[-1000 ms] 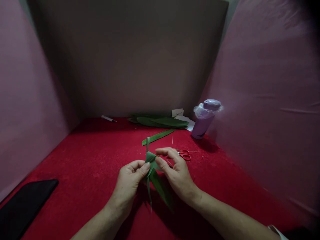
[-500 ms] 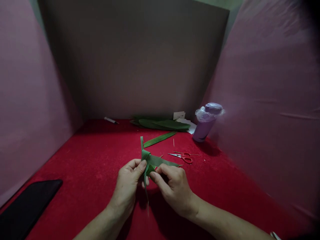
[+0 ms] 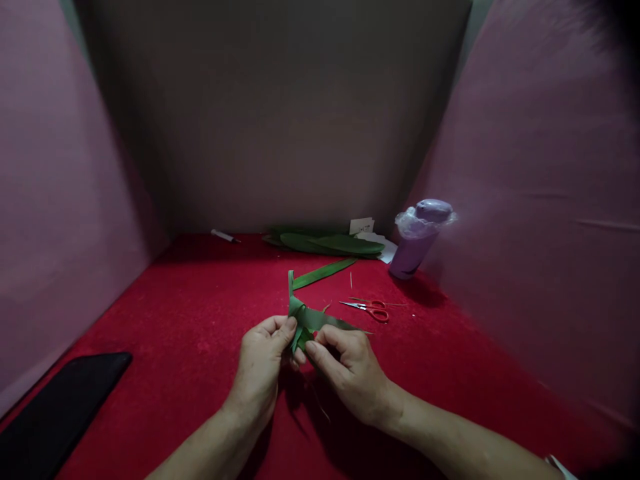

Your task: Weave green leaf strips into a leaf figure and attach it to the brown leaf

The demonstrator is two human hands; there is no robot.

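Leaf [image 3: 296,307], folded, lies between left grip [image 3: 263,350], pinching its edge, and right grip [image 3: 354,367], pinching what seems its lower part.

A hand could pass over the wide stretch of cloth [image 3: 185,307] left of the left hand [image 3: 263,353], between the black case [image 3: 65,407] near the front and the syringe [image 3: 225,235] at the back. Between the left hand and the right hand [image 3: 355,370], the held leaf [image 3: 325,318] fills the gap. Beyond them, the strip [image 3: 325,272] and the leaf pile [image 3: 330,245] lie low, easily crossed from above. The scissors [image 3: 377,311] lie flat just past the right hand. The cup [image 3: 413,257] stands tall and blocks the back right; the right wall [image 3: 540,220] bounds that side, leaving a lane of cloth outside the right forearm.
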